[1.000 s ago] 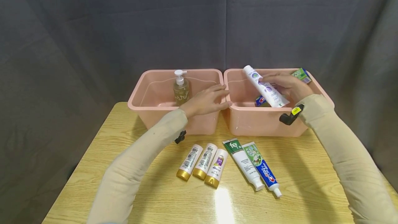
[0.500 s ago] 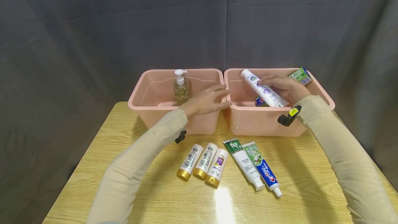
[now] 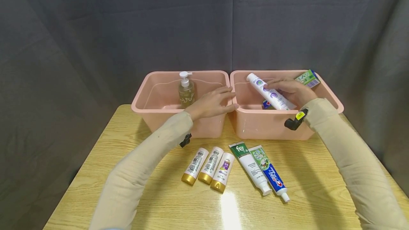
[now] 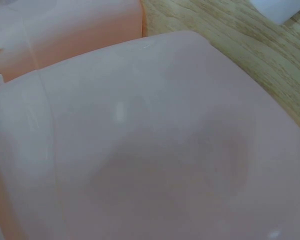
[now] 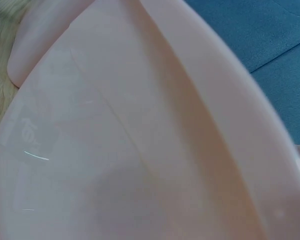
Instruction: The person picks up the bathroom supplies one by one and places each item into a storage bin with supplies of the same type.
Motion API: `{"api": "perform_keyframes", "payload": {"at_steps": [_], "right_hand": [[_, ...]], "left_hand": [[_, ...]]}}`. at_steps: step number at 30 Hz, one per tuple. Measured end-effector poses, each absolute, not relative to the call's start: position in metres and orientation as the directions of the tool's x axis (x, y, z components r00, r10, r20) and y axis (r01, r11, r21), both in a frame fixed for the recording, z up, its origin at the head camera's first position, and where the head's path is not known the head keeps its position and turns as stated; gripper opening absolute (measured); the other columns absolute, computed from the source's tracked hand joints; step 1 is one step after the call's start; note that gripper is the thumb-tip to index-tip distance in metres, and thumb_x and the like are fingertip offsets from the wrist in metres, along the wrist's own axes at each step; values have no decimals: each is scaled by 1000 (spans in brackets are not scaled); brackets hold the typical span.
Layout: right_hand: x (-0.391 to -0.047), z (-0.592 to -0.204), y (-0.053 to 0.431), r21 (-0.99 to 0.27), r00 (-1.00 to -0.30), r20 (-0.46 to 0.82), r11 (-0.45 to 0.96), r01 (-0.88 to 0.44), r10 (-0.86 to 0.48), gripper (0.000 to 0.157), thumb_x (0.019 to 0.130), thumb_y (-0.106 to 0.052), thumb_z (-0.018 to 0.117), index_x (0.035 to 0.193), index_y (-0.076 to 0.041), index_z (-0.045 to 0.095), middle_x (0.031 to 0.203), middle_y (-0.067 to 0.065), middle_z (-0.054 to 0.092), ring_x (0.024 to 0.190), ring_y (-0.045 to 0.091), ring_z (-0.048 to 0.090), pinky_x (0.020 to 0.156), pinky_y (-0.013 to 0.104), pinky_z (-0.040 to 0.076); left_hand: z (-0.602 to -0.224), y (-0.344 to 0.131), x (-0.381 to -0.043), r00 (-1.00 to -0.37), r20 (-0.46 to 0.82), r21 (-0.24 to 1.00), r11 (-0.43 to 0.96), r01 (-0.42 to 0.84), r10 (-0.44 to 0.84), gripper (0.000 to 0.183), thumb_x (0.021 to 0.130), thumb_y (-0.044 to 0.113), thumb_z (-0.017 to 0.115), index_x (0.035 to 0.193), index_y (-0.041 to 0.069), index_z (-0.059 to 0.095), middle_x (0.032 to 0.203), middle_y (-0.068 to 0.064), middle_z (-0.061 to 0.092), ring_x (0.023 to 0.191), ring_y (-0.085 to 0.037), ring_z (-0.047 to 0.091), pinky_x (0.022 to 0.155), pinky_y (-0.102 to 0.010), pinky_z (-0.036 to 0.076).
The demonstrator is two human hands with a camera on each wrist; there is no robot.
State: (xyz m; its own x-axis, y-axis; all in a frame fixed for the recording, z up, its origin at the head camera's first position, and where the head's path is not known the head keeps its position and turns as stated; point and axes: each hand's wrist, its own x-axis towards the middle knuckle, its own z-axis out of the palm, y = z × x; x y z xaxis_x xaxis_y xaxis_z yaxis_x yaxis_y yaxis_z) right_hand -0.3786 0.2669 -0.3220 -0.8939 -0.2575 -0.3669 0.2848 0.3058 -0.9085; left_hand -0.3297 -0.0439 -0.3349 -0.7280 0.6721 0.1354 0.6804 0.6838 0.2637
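My right hand [image 3: 292,89] reaches into the right pink bin [image 3: 271,125] and holds a white toothpaste tube [image 3: 271,93] with purple circles. The tube slants, its white cap toward the back left and its flat end low behind the front rim. Part of the tube lies behind my fingers. Over the neighbouring rims of the two bins, my left hand [image 3: 211,104] rests with fingers extended and spread, holding nothing. Pink bin wall [image 4: 140,130] fills most of the left wrist view, and the right wrist view likewise shows mostly bin wall [image 5: 90,150]; neither hand's grip shows there.
A pump bottle [image 3: 186,91] stands in the left pink bin [image 3: 159,111]. A green box [image 3: 307,78] leans at the right bin's back right corner. On the table [image 3: 127,144] lie three white gold-capped bottles [image 3: 211,164], a green-and-white tube [image 3: 250,168] and a blue-and-green toothpaste tube [image 3: 270,173].
The white toothpaste tube's capped end has sunk lower into the right bin, and my right hand has shifted slightly left with it. My left hand has stayed in place.
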Motion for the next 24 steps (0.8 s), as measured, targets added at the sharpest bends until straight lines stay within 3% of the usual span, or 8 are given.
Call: {"api": "perform_keyframes", "payload": {"at_steps": [3,6,9,11,14,21,24], "right_hand": [[-379,-324,268,-917,-897,-346,304,260,-275,64,100,-22,60,154,-5,32,123,9,51,98,21,54,80,30,52],[-379,-326,269,-933,-906,-309,278,229,-290,45,99,-16,60,142,-3,52,106,5,61,89,19,59,75,30,54],[-379,-327,269,-934,-908,-301,282,219,-292,40,99,-15,61,136,-1,57,96,2,64,84,19,62,74,30,54],[-379,-327,269,-930,-905,-307,296,219,-295,43,99,-16,61,138,0,55,96,2,64,84,19,62,74,30,54],[-379,-327,269,-924,-899,-312,320,211,-308,56,100,-17,59,148,3,39,101,1,62,86,18,61,75,30,54],[-378,-329,272,-925,-901,-320,304,230,-292,28,98,-16,63,123,-7,71,98,4,63,85,20,61,74,30,53],[-378,-330,271,-918,-900,-330,319,236,-286,33,98,-19,63,129,-6,66,98,4,63,87,20,61,75,31,53]], "left_hand": [[-335,-44,-330,-728,135,265,684,680,672,64,100,57,44,149,15,47,160,-5,29,147,-23,23,118,-43,23],[-335,-44,-330,-726,142,267,680,683,673,65,100,56,44,149,14,47,160,-6,30,147,-25,24,118,-43,23],[-335,-43,-330,-719,153,268,672,691,678,65,100,56,45,148,13,47,159,-7,31,147,-26,25,118,-43,23],[-335,-43,-330,-716,157,268,669,693,680,65,100,56,45,148,12,48,159,-8,32,146,-28,25,118,-43,23],[-335,-43,-329,-718,154,273,669,691,679,66,99,56,45,148,12,48,159,-8,31,147,-27,25,118,-44,23],[-334,-43,-328,-725,147,278,675,683,673,65,99,57,45,148,13,48,160,-7,30,147,-24,24,118,-43,24],[-334,-43,-328,-727,142,280,677,681,672,65,99,57,45,148,14,48,160,-6,30,147,-24,24,117,-43,25]]}}
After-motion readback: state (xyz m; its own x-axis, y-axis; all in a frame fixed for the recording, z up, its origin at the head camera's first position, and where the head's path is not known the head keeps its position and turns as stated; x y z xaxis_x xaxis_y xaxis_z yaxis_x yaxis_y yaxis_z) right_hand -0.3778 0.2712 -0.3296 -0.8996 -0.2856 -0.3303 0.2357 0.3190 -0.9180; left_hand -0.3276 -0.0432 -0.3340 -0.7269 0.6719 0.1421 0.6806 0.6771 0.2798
